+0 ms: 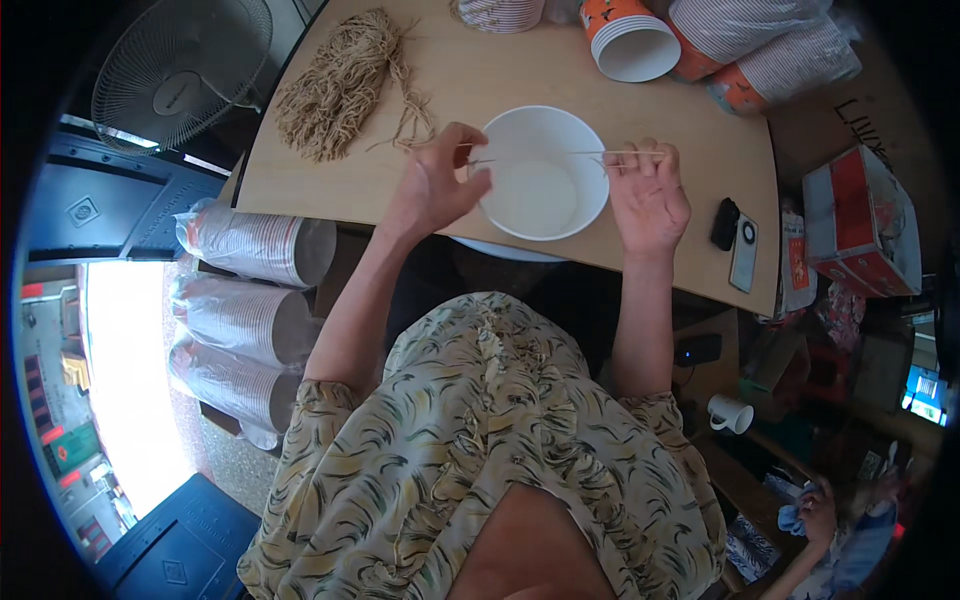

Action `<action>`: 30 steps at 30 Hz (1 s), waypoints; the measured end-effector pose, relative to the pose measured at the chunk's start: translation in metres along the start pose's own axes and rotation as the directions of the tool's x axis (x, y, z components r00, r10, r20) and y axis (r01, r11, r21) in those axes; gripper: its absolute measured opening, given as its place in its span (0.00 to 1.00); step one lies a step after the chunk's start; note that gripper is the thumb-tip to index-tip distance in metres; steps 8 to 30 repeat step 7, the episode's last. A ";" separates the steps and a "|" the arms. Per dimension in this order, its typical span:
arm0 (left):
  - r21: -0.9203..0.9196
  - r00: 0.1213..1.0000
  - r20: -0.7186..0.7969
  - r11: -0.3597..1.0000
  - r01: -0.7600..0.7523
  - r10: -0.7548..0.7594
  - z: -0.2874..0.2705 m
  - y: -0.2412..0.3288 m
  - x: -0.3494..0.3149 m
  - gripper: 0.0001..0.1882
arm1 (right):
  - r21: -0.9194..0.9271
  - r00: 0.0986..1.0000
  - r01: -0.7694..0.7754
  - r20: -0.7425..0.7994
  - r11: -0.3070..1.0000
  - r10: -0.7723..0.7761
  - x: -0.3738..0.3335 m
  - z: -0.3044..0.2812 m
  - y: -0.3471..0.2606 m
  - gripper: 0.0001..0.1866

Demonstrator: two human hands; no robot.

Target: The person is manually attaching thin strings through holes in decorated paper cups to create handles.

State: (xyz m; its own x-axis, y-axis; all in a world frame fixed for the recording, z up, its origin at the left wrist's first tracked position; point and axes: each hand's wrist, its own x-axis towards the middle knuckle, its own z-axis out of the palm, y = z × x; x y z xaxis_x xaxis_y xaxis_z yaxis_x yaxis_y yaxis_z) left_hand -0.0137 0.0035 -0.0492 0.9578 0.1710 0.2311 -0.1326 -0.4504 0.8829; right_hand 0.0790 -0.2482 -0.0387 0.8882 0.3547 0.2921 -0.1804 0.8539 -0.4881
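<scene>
A white round paper tub [545,225] stands near the table's front edge, its mouth facing up. At its right rim my right hand [650,205] pinches a thin tan string, palm turned up. The string [588,152] stretches leftward over the tub's mouth. By the left rim is my left hand [432,190], slightly blurred, its thumb and forefinger apart. A short bit of string shows between those fingertips; whether other fingers touch it is hidden. Behind that hand, loose strands trail from a heap of tan twisted paper string [340,90] at the far left of the table.
Stacked orange-and-white paper tubs [632,45] lie at the table's back right. A phone [743,255] and a black case [725,224] sit at the right edge. Wrapped tub stacks [250,245] and a fan [183,90] are left. Another person's hand [815,515] shows lower right, near a white mug [730,414].
</scene>
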 end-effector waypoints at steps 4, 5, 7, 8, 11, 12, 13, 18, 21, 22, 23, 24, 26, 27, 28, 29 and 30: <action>0.201 0.993 -0.085 0.978 -0.060 0.079 0.019 -0.009 0.011 0.30 | -0.114 0.974 0.025 0.227 0.993 0.002 0.002 0.018 0.005 0.09; 0.148 0.993 -0.115 0.988 0.051 -0.034 0.021 -0.020 0.019 0.30 | -0.339 0.930 0.069 0.362 0.938 0.062 -0.002 0.024 0.001 0.10; 0.021 0.997 -0.062 0.999 0.047 -0.046 0.018 -0.032 0.031 0.32 | -0.539 0.867 0.161 0.478 0.827 0.143 -0.004 0.032 -0.007 0.13; 0.021 0.997 -0.062 0.999 0.047 -0.046 0.018 -0.032 0.031 0.32 | -0.539 0.867 0.161 0.478 0.827 0.143 -0.004 0.032 -0.007 0.13; 0.021 0.997 -0.062 0.999 0.047 -0.046 0.018 -0.032 0.031 0.32 | -0.539 0.867 0.161 0.478 0.827 0.143 -0.004 0.032 -0.007 0.13; 0.021 0.997 -0.062 0.999 0.047 -0.046 0.018 -0.032 0.031 0.32 | -0.539 0.867 0.161 0.478 0.827 0.143 -0.004 0.032 -0.007 0.13; 0.021 0.997 -0.062 0.999 0.047 -0.046 0.018 -0.032 0.031 0.32 | -0.539 0.867 0.161 0.478 0.827 0.143 -0.004 0.032 -0.007 0.13; 0.021 0.997 -0.062 0.999 0.047 -0.046 0.018 -0.032 0.031 0.32 | -0.539 0.867 0.161 0.478 0.827 0.143 -0.004 0.032 -0.007 0.13; 0.021 0.997 -0.062 0.999 0.047 -0.046 0.018 -0.032 0.031 0.32 | -0.539 0.867 0.161 0.478 0.827 0.143 -0.004 0.032 -0.007 0.13; 0.021 0.997 -0.062 0.999 0.047 -0.046 0.018 -0.032 0.031 0.32 | -0.539 0.867 0.161 0.478 0.827 0.143 -0.004 0.032 -0.007 0.13; 0.021 0.997 -0.062 0.999 0.047 -0.046 0.018 -0.032 0.031 0.32 | -0.539 0.867 0.161 0.478 0.827 0.143 -0.004 0.032 -0.007 0.13; 0.021 0.997 -0.062 0.999 0.047 -0.046 0.018 -0.032 0.031 0.32 | -0.539 0.867 0.161 0.478 0.827 0.143 -0.004 0.032 -0.007 0.13; 0.021 0.997 -0.062 0.999 0.047 -0.046 0.018 -0.032 0.031 0.32 | -0.539 0.867 0.161 0.478 0.827 0.143 -0.004 0.032 -0.007 0.13; 0.021 0.997 -0.062 0.999 0.047 -0.046 0.018 -0.032 0.031 0.32 | -0.539 0.867 0.161 0.478 0.827 0.143 -0.004 0.032 -0.007 0.13; 0.021 0.997 -0.062 0.999 0.047 -0.046 0.018 -0.032 0.031 0.32 | -0.539 0.867 0.161 0.478 0.827 0.143 -0.004 0.032 -0.007 0.13; 0.021 0.997 -0.062 0.999 0.047 -0.046 0.018 -0.032 0.031 0.32 | -0.539 0.867 0.161 0.478 0.827 0.143 -0.004 0.032 -0.007 0.13; 0.021 0.997 -0.062 0.999 0.047 -0.046 0.018 -0.032 0.031 0.32 | -0.539 0.867 0.161 0.478 0.827 0.143 -0.004 0.032 -0.007 0.13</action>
